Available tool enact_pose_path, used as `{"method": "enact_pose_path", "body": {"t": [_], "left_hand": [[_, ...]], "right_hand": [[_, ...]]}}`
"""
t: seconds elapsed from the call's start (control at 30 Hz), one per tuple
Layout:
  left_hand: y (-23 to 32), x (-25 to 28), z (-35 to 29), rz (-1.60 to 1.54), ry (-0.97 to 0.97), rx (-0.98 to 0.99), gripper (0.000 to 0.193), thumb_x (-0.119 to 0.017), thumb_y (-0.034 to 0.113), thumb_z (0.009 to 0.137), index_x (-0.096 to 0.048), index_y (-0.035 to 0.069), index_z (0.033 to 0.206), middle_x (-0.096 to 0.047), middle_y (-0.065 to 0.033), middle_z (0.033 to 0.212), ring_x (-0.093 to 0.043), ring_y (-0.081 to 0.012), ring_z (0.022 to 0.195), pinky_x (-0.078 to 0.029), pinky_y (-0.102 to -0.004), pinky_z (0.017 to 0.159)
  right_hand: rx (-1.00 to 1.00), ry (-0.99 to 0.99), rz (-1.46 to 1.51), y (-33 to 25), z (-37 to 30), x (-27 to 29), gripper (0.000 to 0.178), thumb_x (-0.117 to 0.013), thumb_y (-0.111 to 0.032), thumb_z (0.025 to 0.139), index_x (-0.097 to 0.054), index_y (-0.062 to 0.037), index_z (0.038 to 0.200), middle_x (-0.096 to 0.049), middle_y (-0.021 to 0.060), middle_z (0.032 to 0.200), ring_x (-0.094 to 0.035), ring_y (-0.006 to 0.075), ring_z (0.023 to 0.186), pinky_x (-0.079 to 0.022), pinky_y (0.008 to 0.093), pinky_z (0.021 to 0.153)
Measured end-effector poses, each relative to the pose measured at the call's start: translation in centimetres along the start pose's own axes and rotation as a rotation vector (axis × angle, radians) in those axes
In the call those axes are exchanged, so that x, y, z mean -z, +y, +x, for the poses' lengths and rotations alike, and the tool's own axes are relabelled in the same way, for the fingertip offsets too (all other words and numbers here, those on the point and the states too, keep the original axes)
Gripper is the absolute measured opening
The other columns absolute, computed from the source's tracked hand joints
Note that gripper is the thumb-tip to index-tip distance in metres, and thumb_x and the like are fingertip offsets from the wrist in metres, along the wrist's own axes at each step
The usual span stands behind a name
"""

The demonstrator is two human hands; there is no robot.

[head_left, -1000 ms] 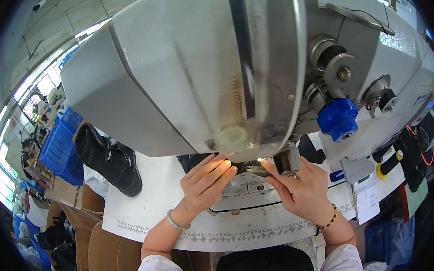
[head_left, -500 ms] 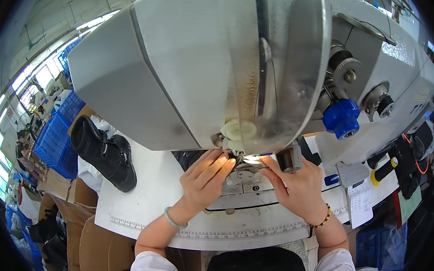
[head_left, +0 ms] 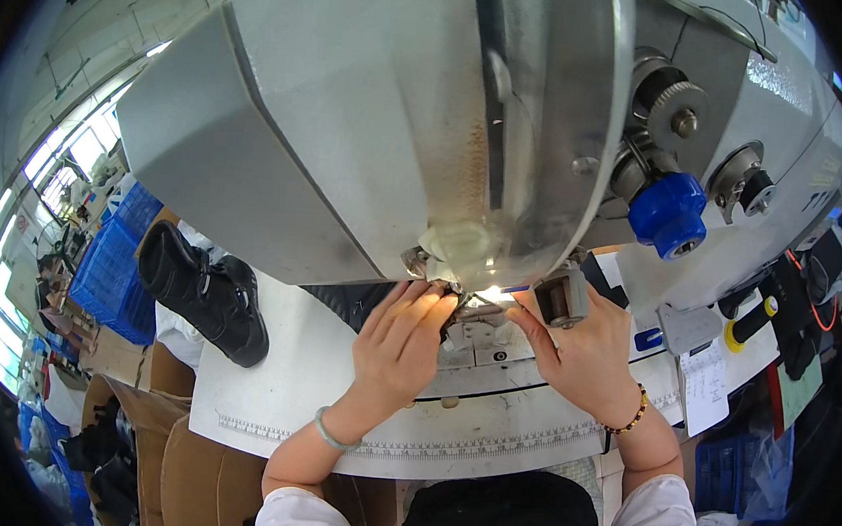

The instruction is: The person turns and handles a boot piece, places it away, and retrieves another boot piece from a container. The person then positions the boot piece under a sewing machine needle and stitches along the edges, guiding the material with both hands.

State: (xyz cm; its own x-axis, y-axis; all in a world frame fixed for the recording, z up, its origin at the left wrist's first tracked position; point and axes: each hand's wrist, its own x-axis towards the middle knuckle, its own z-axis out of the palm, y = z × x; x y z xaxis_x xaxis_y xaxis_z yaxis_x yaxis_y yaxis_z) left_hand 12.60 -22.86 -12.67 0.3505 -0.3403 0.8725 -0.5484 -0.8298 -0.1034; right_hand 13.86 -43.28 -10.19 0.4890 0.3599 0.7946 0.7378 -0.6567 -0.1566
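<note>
Under the head of a large grey sewing machine (head_left: 322,141), a black shoe piece (head_left: 341,302) lies partly hidden by the machine head. My left hand (head_left: 399,344) is closed on its edge beside the lit needle area (head_left: 491,294), fingers together and tips at the black material. On the other side of the light, my right hand (head_left: 584,355) is closed, with thumb and fingers brought together. Its fingertips are partly covered by a metal machine part (head_left: 561,299), and whatever they hold cannot be made out. A black ankle-high shoe (head_left: 202,293) rests on the table's left side.
A ruler strip (head_left: 410,447) runs along the front of the white table (head_left: 287,399). To the right are a blue knob (head_left: 668,215), a thread spool (head_left: 752,324) and a paper sheet (head_left: 704,388). Blue crates (head_left: 117,273) and open cardboard boxes (head_left: 205,481) stand at the left.
More of the black shoe piece now shows left of my left hand. My left hand has shifted slightly right and nearer me. The right hand remains by the metal part.
</note>
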Motion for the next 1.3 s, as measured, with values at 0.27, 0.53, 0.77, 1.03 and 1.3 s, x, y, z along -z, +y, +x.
{"method": "enact_pose_path", "body": {"t": [0.27,0.53,0.77,1.03,1.3], "left_hand": [[0.1,1.0,-0.2,0.051,-0.11,0.019,0.031,-0.058,-0.003,0.07,-0.065,0.003,0.099,-0.06,-0.014,0.101,-0.061,-0.0322,0.098,-0.052,-0.0384,0.084],[1.5,1.4,-0.1,0.105,-0.097,0.049,0.031,-0.056,-0.004,0.07,-0.064,0.001,0.099,-0.06,-0.0141,0.099,-0.062,-0.0311,0.096,-0.053,-0.0362,0.083],[2.6,1.6,0.2,0.161,-0.138,0.081,0.036,-0.055,-0.003,0.069,-0.061,-0.001,0.104,-0.058,-0.0152,0.099,-0.061,-0.0321,0.096,-0.052,-0.0366,0.084],[4.0,1.6,0.5,0.276,-0.204,0.103,0.035,-0.054,-0.002,0.071,-0.059,-0.004,0.106,-0.057,-0.0186,0.1,-0.059,-0.0337,0.097,-0.052,-0.0367,0.084],[2.0,6.6,-0.2,-0.137,-0.351,0.28,0.032,-0.056,-0.001,0.075,-0.062,-0.004,0.106,-0.061,-0.0158,0.108,-0.059,-0.0311,0.101,-0.048,-0.0352,0.087]], "right_hand": [[-0.025,-0.004,-0.016,-0.2,-0.1,0.0,0.018,-0.068,-0.017,0.076,-0.062,-0.0075,0.091,-0.046,0.0014,0.071,-0.05,0.0153,0.059,-0.039,0.028,0.046],[-0.036,-0.004,-0.054,-0.7,0.3,0.1,0.016,-0.068,-0.016,0.076,-0.062,-0.0073,0.088,-0.045,0.002,0.071,-0.051,0.0158,0.06,-0.039,0.0281,0.046],[-0.027,-0.031,-0.102,-0.8,0.8,0.4,0.019,-0.066,-0.018,0.077,-0.062,-0.0066,0.092,-0.047,0.0028,0.073,-0.054,0.016,0.063,-0.042,0.0282,0.046],[-0.046,-0.052,-0.129,-1.0,0.6,0.4,0.023,-0.066,-0.018,0.077,-0.063,-0.0067,0.097,-0.048,0.0032,0.073,-0.054,0.0163,0.064,-0.043,0.028,0.046],[-0.335,-0.213,-0.126,2.3,-7.2,0.8,0.039,-0.065,-0.021,0.079,-0.053,-0.0071,0.113,-0.051,0.0074,0.079,-0.054,0.0237,0.065,-0.044,0.0316,0.052]]}}
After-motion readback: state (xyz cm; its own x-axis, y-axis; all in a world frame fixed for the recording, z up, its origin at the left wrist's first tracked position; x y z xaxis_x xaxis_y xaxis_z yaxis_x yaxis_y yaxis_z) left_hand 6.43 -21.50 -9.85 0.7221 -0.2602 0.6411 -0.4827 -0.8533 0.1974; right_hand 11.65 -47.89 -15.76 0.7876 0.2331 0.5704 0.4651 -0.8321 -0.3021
